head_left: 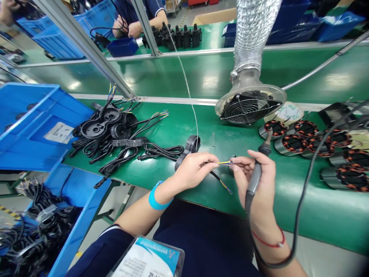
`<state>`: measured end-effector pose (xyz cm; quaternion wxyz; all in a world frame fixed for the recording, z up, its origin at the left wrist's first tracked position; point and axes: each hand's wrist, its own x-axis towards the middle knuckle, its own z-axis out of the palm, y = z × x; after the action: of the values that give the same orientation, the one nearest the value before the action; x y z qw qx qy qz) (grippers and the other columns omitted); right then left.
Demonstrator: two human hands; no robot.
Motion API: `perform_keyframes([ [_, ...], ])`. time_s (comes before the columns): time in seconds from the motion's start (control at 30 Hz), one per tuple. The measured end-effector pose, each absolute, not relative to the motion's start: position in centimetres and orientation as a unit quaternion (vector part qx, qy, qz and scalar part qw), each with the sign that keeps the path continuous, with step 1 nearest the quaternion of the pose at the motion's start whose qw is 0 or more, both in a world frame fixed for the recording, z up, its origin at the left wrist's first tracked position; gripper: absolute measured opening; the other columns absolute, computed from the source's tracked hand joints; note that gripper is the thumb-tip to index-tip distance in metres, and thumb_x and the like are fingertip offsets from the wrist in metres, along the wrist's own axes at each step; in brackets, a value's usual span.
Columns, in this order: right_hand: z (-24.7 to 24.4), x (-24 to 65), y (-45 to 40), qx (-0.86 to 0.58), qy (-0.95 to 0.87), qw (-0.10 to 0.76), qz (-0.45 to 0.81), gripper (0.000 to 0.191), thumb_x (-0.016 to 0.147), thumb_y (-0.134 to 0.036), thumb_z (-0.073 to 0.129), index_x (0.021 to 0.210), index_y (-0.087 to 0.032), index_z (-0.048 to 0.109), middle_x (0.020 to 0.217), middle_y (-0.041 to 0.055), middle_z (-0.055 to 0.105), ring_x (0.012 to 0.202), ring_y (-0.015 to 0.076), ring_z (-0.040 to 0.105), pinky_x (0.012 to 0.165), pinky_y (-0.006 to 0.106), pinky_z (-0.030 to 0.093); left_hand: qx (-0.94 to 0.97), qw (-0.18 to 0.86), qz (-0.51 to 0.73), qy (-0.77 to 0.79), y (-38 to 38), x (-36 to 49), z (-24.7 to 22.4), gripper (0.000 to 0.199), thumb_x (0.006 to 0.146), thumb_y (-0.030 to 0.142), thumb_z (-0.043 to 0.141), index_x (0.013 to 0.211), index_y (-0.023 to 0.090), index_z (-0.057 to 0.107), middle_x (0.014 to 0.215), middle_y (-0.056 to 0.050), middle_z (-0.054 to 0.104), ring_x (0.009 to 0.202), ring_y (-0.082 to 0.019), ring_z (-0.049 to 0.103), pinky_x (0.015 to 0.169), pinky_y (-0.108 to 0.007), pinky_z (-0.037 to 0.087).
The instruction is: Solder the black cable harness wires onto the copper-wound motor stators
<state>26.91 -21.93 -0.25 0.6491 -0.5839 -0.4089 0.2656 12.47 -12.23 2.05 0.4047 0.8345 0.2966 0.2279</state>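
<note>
My left hand is closed, pinching thin coloured wires between thumb and fingertips. In my right hand rests a grey soldering iron, its tip pointing up and away from me. The thumb and fingertips of that hand also meet the far ends of the wires. A black plastic housing lies just behind my left hand, partly hidden by it. Below the fingers a black cable end shows bare coloured leads. A thin pale strand hangs from above down to the housing.
A fume extractor hangs above the green bench. Several copper-wound stators stand at right. Black housings and cables are heaped at left beside a blue bin. The iron's cord loops at right. Another person works opposite.
</note>
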Motion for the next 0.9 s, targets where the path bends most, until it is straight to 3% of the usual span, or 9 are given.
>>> perform_keyframes([
  [0.1,-0.2,27.2,-21.7,-0.569,-0.437,0.639,0.276,0.040,0.087,-0.020,0.063,0.122,-0.030,0.046,0.096,0.0022,0.065,0.089,0.0204,0.064,0.078,0.040,0.053,0.795,0.486,0.158,0.326,-11.9,12.1,2.9,0.016,0.087,0.027,0.057,0.087,0.016,0.069,0.077,0.001,0.068,0.065,-0.008,0.055,0.062,-0.019,0.041],
  [0.27,-0.1,27.3,-21.4,-0.531,-0.475,0.636,0.298,0.042,0.087,-0.018,0.063,0.123,-0.030,0.045,0.094,0.0008,0.064,0.088,0.0184,0.065,0.079,0.037,0.054,0.755,0.553,0.140,0.325,-11.7,11.7,3.1,0.016,0.086,0.026,0.058,0.086,0.014,0.068,0.077,0.001,0.067,0.065,-0.007,0.054,0.061,-0.018,0.040],
  [0.7,0.0,25.8,-21.1,-0.481,-0.439,0.684,0.328,0.042,0.085,-0.013,0.065,0.119,-0.028,0.045,0.090,0.0000,0.064,0.084,0.0170,0.067,0.080,0.037,0.058,0.652,0.643,0.214,0.340,-12.3,11.8,2.4,0.021,0.086,0.033,0.058,0.084,0.012,0.060,0.072,-0.001,0.061,0.068,-0.009,0.055,0.065,-0.021,0.042],
  [0.9,0.2,25.9,-20.8,-0.482,-0.384,0.704,0.354,0.042,0.085,-0.016,0.066,0.119,-0.029,0.044,0.086,-0.0012,0.067,0.071,0.0153,0.067,0.068,0.034,0.061,0.672,0.628,0.192,0.343,-12.3,11.7,2.7,0.024,0.086,0.035,0.057,0.080,0.012,0.059,0.069,0.001,0.057,0.060,-0.007,0.046,0.056,-0.019,0.034],
])
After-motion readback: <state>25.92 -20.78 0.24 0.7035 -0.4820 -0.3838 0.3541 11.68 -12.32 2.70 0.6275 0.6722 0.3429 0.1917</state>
